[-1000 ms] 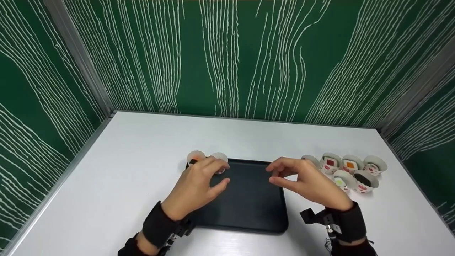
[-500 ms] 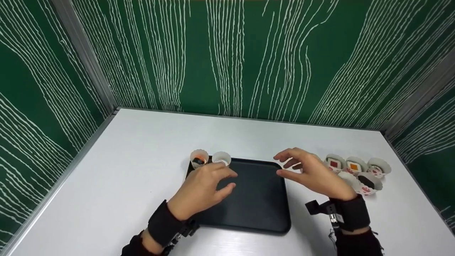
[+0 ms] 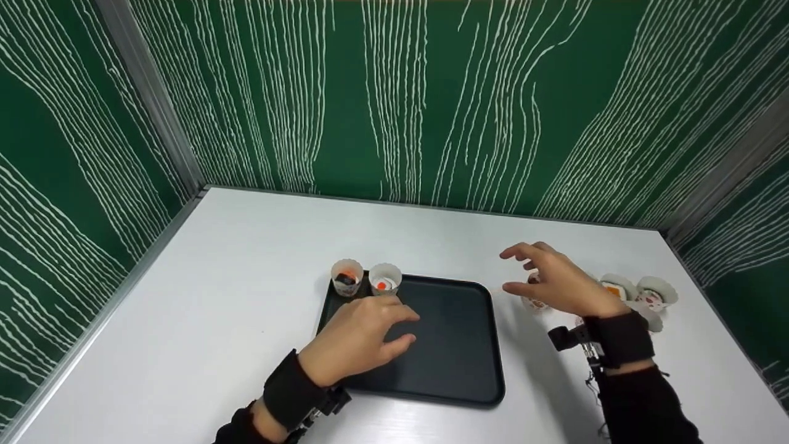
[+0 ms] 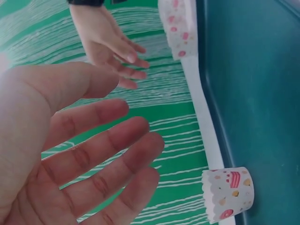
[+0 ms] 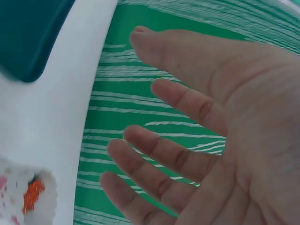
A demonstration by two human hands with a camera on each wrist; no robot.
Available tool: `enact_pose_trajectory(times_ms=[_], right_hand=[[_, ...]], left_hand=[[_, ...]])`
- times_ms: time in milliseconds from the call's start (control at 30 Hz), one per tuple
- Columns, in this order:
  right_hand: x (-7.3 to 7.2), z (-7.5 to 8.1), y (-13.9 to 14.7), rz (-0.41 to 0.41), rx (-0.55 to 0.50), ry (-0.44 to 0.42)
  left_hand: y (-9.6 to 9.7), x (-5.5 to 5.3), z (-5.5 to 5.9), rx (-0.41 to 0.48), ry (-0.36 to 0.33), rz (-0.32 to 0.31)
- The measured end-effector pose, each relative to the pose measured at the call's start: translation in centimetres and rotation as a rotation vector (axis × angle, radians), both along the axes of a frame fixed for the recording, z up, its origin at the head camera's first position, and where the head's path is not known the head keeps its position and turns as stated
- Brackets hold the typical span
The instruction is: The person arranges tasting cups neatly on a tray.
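My left hand hovers over the left part of a dark tray, its fingers relaxed and nothing in its grasp. Just beyond it, two paper cups stand at the tray's far left corner. The left cup has a black and orange piece inside; the right cup has a white piece with a red-orange dot. To the right of the tray, my right hand is in the air with fingers spread, holding nothing. It partly covers a group of similar paper cups, and one cup shows under its thumb.
Behind the right hand stand more filled cups, among them one with an orange-topped piece and another cup at the far right. The white table meets green walls with white lines on the far side and both flanks.
My right hand has moved right and away from the tray, toward the cup group. My left hand has drawn back slightly from the two cups, which now show more fully.
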State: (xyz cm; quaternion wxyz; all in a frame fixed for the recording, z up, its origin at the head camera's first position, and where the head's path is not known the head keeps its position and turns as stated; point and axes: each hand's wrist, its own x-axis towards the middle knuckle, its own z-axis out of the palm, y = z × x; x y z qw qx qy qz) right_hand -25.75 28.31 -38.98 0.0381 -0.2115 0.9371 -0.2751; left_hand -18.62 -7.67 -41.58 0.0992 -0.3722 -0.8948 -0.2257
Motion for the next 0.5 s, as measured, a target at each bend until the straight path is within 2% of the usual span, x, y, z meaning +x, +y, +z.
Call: enact_pose_trajectory(times_ms=[233, 500], right_hand=[[-1.5, -0.4, 1.3, -0.016, 0.135, -0.032], [-2.3, -1.4, 2.5, -0.02, 0.199, -0.06]], left_hand=[[0.2, 0.1, -0.2, -0.015, -0.037, -0.028], [0.2, 0.1, -0.3, -0.025, -0.057, -0.042]])
